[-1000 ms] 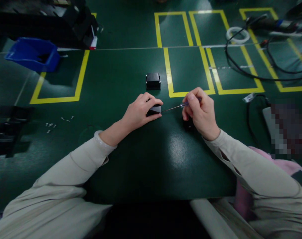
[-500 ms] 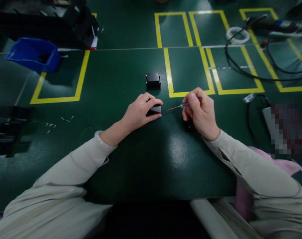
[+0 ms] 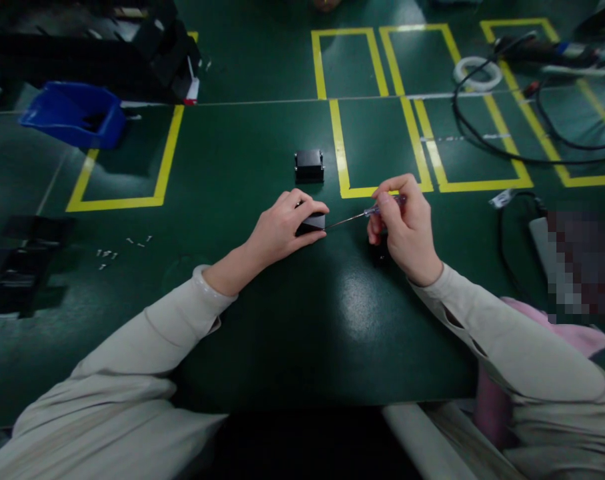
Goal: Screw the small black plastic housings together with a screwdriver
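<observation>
My left hand [image 3: 282, 230] is closed around a small black box-shaped part [image 3: 313, 223], thumb on its near side and fingers over the far side, pressing it to the green table. A screwdriver [image 3: 370, 211] with a clear purplish handle is gripped in my right hand [image 3: 405, 223]. Its thin shaft slants left, and the tip reaches the right edge of the black part. Just beyond my left hand stands a similar black block [image 3: 309, 166] with small screws at its sides. Another small black piece [image 3: 380, 253] lies partly hidden under my right hand.
Several small screws [image 3: 107, 254] lie loose at left, near some black parts [image 3: 20, 267]. A blue bin [image 3: 75, 113] sits farther back. Yellow tape outlines [image 3: 340, 147] mark the table. Black cable [image 3: 462, 123] and a white ring [image 3: 477, 73] are at right.
The whole view has shifted slightly, with things appearing a little lower and to the right. Both hands keep their grips, and the screwdriver tip stays at the black part's edge.
</observation>
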